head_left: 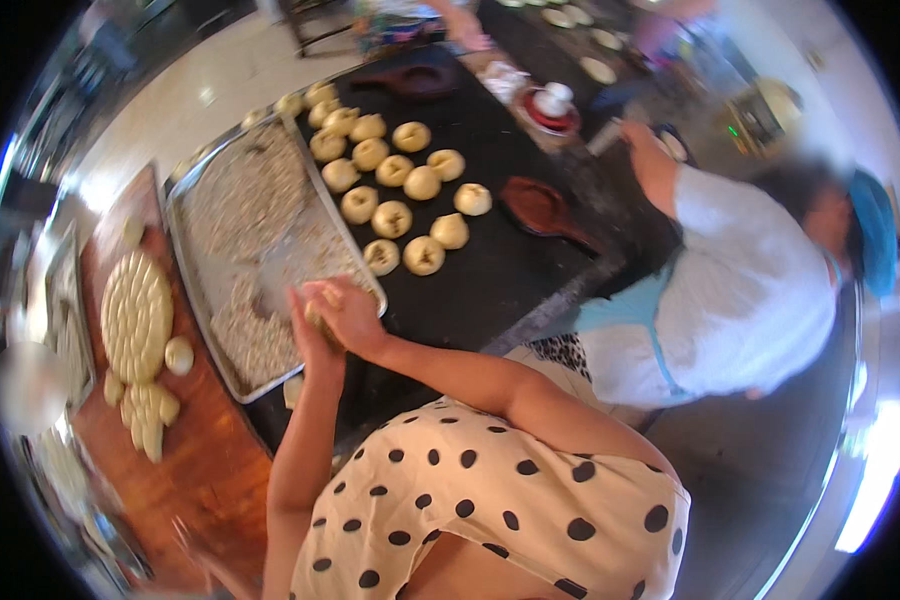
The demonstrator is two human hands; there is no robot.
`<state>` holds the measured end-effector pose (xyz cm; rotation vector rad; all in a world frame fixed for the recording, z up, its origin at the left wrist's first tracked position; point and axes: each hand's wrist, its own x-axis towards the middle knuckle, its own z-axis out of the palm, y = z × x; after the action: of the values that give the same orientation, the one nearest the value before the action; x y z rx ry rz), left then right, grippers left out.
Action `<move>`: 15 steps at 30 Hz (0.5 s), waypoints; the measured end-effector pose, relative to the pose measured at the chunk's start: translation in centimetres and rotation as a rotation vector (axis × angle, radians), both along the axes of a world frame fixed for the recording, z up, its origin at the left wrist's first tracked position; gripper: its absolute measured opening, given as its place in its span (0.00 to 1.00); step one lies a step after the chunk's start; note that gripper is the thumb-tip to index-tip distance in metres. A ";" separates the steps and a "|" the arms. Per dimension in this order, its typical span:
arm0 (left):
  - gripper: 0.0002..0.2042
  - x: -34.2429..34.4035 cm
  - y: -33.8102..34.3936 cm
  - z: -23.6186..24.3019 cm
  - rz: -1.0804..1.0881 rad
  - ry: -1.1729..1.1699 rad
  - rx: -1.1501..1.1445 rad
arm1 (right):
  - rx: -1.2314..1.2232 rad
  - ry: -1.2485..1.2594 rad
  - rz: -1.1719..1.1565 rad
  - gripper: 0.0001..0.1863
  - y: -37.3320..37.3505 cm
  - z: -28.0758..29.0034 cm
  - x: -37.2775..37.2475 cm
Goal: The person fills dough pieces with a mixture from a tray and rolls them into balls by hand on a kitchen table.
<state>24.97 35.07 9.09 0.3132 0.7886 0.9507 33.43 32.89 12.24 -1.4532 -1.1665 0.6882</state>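
"Cupping what?"
"Dough, mostly hidden, closed between left hand and right hand."
"Where exactly?"
"Inside the grip, between the palms, over the tray's five o'clock side; filling lies at nine from the hands, buns at one."

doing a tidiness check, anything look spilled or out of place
No clear spill: the crumbly filling lies in the metal tray. Slightly odd: a few dough balls on the black table show brownish bits on top; others look clean.
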 end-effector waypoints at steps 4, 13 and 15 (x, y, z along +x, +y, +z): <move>0.31 0.6 -0.5 0.8 -0.043 0.336 -0.007 | 0.213 -0.245 -0.075 0.08 -0.9 0.2 -0.2; 0.23 1.7 -1.4 4.1 0.114 -0.010 -0.039 | 0.030 0.526 -0.121 0.12 -0.2 1.4 -0.3; 0.15 1.8 -1.5 2.4 0.180 0.042 0.070 | 0.102 0.187 -0.110 0.12 -0.4 1.1 -1.5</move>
<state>26.81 33.54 11.52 0.3279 0.8325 1.1454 31.91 32.51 13.38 -1.3275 -0.9566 0.6633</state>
